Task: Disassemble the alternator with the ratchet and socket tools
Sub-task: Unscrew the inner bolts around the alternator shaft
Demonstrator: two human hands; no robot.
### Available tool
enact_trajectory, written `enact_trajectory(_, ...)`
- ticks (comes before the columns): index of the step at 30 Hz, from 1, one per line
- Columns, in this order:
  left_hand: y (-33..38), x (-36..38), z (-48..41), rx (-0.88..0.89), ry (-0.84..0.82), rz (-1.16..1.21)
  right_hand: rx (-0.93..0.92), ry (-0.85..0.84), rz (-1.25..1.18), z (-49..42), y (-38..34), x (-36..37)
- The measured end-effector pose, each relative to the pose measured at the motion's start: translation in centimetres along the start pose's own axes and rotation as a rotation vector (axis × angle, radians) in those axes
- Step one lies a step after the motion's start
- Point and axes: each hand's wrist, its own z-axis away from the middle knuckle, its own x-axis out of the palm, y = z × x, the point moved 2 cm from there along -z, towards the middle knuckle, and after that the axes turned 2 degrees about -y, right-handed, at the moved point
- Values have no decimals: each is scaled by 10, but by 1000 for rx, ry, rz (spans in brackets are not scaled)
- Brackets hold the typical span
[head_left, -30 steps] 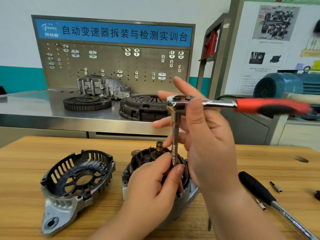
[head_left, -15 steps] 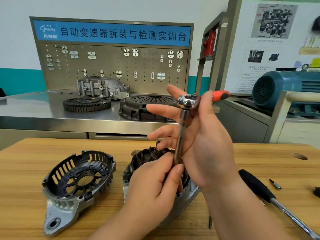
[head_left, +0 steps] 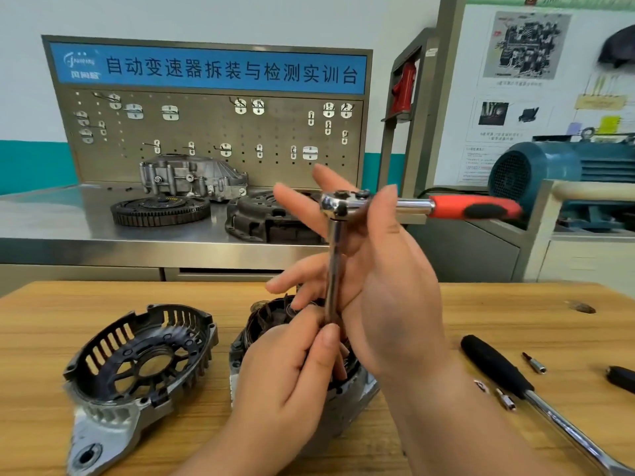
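The alternator body [head_left: 350,396] stands on the wooden table [head_left: 41,324] with its dark windings [head_left: 271,317] exposed, largely hidden by my hands. Its removed end cover [head_left: 137,365] lies to the left, open side up. A ratchet [head_left: 338,204] with a red handle [head_left: 474,207] pointing right sits on a long chrome extension bar [head_left: 334,269] that stands upright over the alternator. My left hand [head_left: 285,372] pinches the bar's lower end. My right hand [head_left: 388,286] holds the ratchet at its head, thumb over the neck, fingers spread behind. The bar's tip is hidden.
A second ratchet with a black grip [head_left: 494,365] lies on the table at the right, with small bits [head_left: 534,364] and a black object [head_left: 622,377] near it. Behind, a steel bench [head_left: 68,214] carries a flywheel [head_left: 159,209], a clutch plate [head_left: 268,218] and a housing [head_left: 192,176].
The ratchet's red handle swung away from me and then back to point right. My left hand stayed on the lower end of the bar.
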Motion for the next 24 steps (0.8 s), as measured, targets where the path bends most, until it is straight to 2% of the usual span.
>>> enact_trajectory(2, 1, 1, 0, 21, -20, -23, 62, -14, -24, 0, 0, -1)
enact_trajectory(5, 2, 1, -1, 29, -15, -43, 0, 12, 13, 4, 0, 0)
enact_trajectory(7, 3, 0, -1, 18, 5, -24, -66, 57, 152, -2, -3, -6)
enact_trajectory(9, 3, 0, -2, 5, 9, -18, 19, -10, 461, -10, -7, -7)
enact_trajectory(10, 3, 1, -2, 0, 8, -22, 57, -24, 540, -12, -7, -10)
enact_trajectory(12, 2, 2, -1, -10, 6, -25, -120, 32, 392, -9, -14, -8)
enact_trajectory(14, 2, 2, -1, -15, 6, -43, -194, 13, 284, -4, -18, -3)
enact_trajectory(16, 1, 1, -1, -12, -5, -52, -170, 31, 151, 0, -13, -1)
enact_trajectory(20, 2, 0, -2, 24, -36, -48, 42, -12, -79, 1, -3, 0)
enact_trajectory(24, 3, 0, -2, 5, -45, -60, 27, -9, 4, 1, -3, 2)
